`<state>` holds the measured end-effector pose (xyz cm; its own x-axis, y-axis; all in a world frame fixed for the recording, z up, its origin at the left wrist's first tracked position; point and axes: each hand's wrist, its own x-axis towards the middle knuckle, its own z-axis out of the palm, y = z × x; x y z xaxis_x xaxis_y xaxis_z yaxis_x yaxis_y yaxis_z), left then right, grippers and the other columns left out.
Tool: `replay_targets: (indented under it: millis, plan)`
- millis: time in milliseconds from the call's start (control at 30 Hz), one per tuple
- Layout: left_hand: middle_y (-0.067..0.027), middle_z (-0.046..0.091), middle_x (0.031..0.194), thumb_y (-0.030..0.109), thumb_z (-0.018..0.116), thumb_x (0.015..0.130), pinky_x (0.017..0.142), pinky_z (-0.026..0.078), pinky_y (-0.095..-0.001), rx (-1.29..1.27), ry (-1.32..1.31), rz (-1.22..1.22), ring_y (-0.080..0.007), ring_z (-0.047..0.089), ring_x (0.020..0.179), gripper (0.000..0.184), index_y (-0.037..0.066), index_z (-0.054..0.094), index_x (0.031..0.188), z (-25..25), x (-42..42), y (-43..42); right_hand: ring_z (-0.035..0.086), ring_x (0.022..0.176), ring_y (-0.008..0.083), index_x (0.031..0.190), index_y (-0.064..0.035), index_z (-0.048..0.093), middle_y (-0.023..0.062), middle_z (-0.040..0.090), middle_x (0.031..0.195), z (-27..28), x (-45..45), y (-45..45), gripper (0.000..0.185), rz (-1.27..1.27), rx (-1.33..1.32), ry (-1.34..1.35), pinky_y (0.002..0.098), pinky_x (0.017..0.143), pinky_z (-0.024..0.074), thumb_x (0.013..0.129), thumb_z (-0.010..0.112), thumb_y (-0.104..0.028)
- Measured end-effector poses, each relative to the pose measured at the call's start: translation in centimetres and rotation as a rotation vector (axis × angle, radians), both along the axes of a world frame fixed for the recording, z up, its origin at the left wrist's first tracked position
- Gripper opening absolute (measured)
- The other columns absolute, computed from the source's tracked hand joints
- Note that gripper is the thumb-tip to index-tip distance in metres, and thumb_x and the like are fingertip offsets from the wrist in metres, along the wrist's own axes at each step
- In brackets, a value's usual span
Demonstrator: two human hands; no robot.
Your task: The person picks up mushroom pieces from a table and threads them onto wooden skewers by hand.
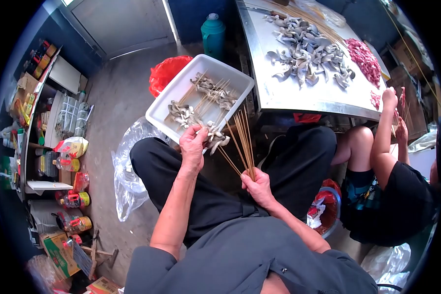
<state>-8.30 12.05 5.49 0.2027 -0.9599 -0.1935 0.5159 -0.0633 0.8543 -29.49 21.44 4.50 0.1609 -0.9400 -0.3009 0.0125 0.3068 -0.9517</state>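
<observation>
My left hand (193, 143) is closed, with its fingertips pinching grey-white mushroom pieces (217, 138) at the tip of a skewer. In my right hand (258, 187) is a fanned bundle of thin bamboo skewers (243, 137), gripped near the lower ends. One of these skewers slants up-left toward the mushroom pieces at my left hand. Just beyond my hands, a white plastic tray (161, 105) rests tilted near my knees. Several threaded mushroom skewers (211, 89) lie inside it.
A metal table (272, 95) at upper right bears a mushroom pile (311, 51) and chopped red meat (363, 60). Another person (392, 171) sits at right, holding a meat skewer. A red bag (167, 73), teal flask (213, 36) and crowded shelves (27, 152) stand around.
</observation>
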Motion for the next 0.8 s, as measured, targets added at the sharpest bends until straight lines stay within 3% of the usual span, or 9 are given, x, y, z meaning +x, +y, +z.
replay_targets:
  millis: [333, 400, 533, 633, 800]
  plan:
    - [-0.0013, 0.065, 0.080, 0.008, 0.065, 0.088, 0.059, 0.047, -0.0209, 0.015, 0.052, -0.065, -0.0065, 0.059, 0.064, 0.007, 0.005, 0.060, 0.092, -0.2, -1.4, 0.8, 0.048, 0.052, 0.0041, 0.086, -0.0033, 0.058, -0.0013, 0.056, 0.062, 0.3, 0.2, 0.2, 0.012, 0.002, -0.031, 0.059, 0.0209, 0.047, 0.0371, 0.091, 0.060, -0.014]
    - [-0.0010, 0.065, 0.080, 0.008, 0.065, 0.088, 0.059, 0.046, -0.0205, 0.032, 0.056, -0.164, -0.0062, 0.058, 0.064, 0.006, 0.005, 0.061, 0.093, -0.9, -2.0, 1.2, 0.043, 0.047, 0.0027, 0.087, -0.0048, 0.058, -0.0016, 0.055, 0.061, 0.4, 0.4, 0.1, 0.011, -0.008, 0.088, -0.085, 0.0198, 0.043, 0.0324, 0.091, 0.060, -0.015]
    - [-0.0006, 0.065, 0.081, 0.011, 0.064, 0.089, 0.057, 0.044, -0.0194, 0.038, 0.083, -0.135, -0.0056, 0.058, 0.064, 0.007, 0.006, 0.061, 0.094, -0.3, -2.3, 1.3, 0.036, 0.042, 0.0019, 0.088, -0.0063, 0.057, -0.0028, 0.053, 0.060, 0.9, 0.6, -0.7, 0.012, -0.036, 0.188, -0.229, 0.0189, 0.040, 0.0263, 0.091, 0.061, -0.018]
    - [-0.0009, 0.066, 0.082, 0.013, 0.063, 0.090, 0.057, 0.045, -0.0194, 0.028, 0.057, -0.133, -0.0058, 0.059, 0.064, 0.010, 0.006, 0.060, 0.096, 0.2, -2.1, 1.0, 0.037, 0.042, 0.0026, 0.092, -0.0043, 0.056, -0.0002, 0.054, 0.061, 0.3, 0.7, -0.9, 0.012, -0.024, 0.171, -0.247, 0.0183, 0.038, 0.0273, 0.092, 0.061, -0.015]
    - [-0.0014, 0.067, 0.083, 0.015, 0.064, 0.090, 0.057, 0.046, -0.0204, 0.076, 0.062, -0.080, -0.0070, 0.060, 0.065, 0.013, 0.006, 0.059, 0.098, -0.2, -2.2, 0.6, 0.038, 0.047, 0.0012, 0.091, -0.0053, 0.060, -0.0045, 0.054, 0.063, -0.4, 0.9, -1.2, 0.014, -0.084, 0.067, -0.097, 0.0184, 0.042, 0.0284, 0.090, 0.063, -0.019]
